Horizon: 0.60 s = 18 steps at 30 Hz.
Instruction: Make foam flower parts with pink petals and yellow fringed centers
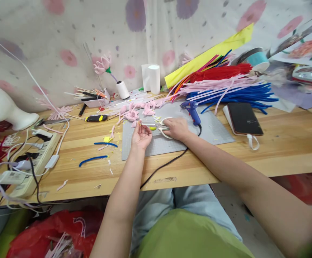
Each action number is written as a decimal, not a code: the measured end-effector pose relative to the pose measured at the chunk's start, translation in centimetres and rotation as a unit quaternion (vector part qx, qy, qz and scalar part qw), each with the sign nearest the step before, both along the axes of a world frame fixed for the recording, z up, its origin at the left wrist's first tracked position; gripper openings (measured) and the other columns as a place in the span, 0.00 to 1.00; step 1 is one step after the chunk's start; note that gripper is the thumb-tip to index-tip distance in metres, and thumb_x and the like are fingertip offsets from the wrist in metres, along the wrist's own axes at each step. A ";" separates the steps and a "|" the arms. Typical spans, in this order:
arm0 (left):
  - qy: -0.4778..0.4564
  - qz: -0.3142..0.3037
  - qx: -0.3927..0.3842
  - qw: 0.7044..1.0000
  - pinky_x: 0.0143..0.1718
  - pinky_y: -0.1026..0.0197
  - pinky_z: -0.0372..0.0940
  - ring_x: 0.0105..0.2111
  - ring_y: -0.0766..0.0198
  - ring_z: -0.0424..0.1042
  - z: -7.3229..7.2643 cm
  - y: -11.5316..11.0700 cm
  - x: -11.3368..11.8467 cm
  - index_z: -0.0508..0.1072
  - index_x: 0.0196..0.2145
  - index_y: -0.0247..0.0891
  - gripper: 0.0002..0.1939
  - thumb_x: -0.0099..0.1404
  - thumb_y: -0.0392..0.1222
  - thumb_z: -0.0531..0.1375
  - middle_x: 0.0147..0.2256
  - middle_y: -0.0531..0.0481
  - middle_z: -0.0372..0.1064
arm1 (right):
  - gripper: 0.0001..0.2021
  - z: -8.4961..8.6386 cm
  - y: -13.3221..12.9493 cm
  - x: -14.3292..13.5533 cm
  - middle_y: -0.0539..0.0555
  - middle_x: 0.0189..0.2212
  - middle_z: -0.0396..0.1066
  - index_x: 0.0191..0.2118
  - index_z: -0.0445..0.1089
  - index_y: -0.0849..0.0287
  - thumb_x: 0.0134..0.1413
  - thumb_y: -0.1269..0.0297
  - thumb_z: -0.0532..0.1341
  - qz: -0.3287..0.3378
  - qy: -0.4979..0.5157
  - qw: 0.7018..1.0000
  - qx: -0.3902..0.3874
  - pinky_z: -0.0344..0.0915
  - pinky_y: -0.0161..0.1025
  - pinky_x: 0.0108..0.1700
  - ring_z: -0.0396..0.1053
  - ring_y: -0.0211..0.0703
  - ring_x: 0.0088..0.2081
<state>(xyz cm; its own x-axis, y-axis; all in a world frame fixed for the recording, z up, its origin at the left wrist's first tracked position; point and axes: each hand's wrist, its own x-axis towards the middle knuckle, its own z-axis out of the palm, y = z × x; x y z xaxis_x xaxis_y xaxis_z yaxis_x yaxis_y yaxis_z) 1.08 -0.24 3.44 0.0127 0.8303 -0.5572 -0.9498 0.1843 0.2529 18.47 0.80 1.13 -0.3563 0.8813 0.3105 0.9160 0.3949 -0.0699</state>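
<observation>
My right hand [176,129] grips a pair of scissors [164,127] with cream handles, blades pointing left. Close to the blade tips, my left hand [142,135] pinches a small yellow piece [139,124] between thumb and fingertips, its palm turned up. The exact kind of that piece is too small to make out. Beneath both hands lies a grey mat [156,148]. Pink fuzzy pipe-cleaner petals [131,114] are gathered just beyond my left hand. A yellow-green piece [152,128] shows below the blades.
A blue glue gun [192,111] rests on the mat, its black cord trailing forward. Bundles of blue pipe cleaners [236,96] lie behind it. A phone [244,118] leans on a stand at right. At left are a power strip [41,157] and a yellow-black cutter [96,118].
</observation>
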 end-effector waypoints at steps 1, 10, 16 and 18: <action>0.001 -0.003 -0.001 1.000 0.30 0.68 0.62 0.23 0.74 0.67 0.1 -0.1 0.0 0.73 0.28 0.35 0.08 0.63 0.38 0.57 0.22 0.55 0.70 | 0.17 0.0 0.0 0.0 0.57 0.37 0.74 0.40 0.71 0.58 0.54 0.51 0.53 0.002 -0.002 1.000 -0.002 0.45 0.38 0.30 0.68 0.46 0.36; -0.002 -0.012 -0.018 1.000 0.31 0.68 0.62 0.24 0.75 0.66 0.5 -0.3 -0.1 0.71 0.24 0.35 0.09 0.62 0.36 0.58 0.22 0.56 0.67 | 0.17 0.0 0.1 0.1 0.57 0.37 0.74 0.39 0.71 0.57 0.54 0.52 0.53 -0.001 -0.015 1.000 -0.008 0.45 0.39 0.30 0.68 0.47 0.36; -0.008 -0.010 -0.030 0.999 0.31 0.68 0.62 0.24 0.74 0.66 0.6 -0.3 -0.2 0.69 0.23 0.34 0.10 0.62 0.36 0.58 0.21 0.56 0.66 | 0.18 -0.1 0.2 0.4 0.57 0.36 0.74 0.40 0.71 0.57 0.55 0.50 0.52 0.000 -0.028 1.000 0.001 0.46 0.39 0.31 0.67 0.46 0.36; -0.007 -0.016 -0.032 0.999 0.31 0.68 0.62 0.24 0.74 0.66 0.7 -0.3 -0.1 0.69 0.23 0.34 0.10 0.62 0.36 0.58 0.21 0.55 0.66 | 0.18 0.0 0.1 0.4 0.57 0.36 0.74 0.40 0.71 0.57 0.55 0.51 0.52 0.001 -0.034 0.999 -0.002 0.46 0.39 0.31 0.67 0.47 0.36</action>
<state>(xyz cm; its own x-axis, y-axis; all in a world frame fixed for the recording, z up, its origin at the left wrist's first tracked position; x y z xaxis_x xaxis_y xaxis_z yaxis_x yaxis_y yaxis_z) 0.95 -0.58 4.11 0.0459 0.7916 -0.6094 -0.9464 0.2297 0.2271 18.89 0.94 1.12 -0.3790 0.8813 0.2823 0.9176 0.3975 -0.0090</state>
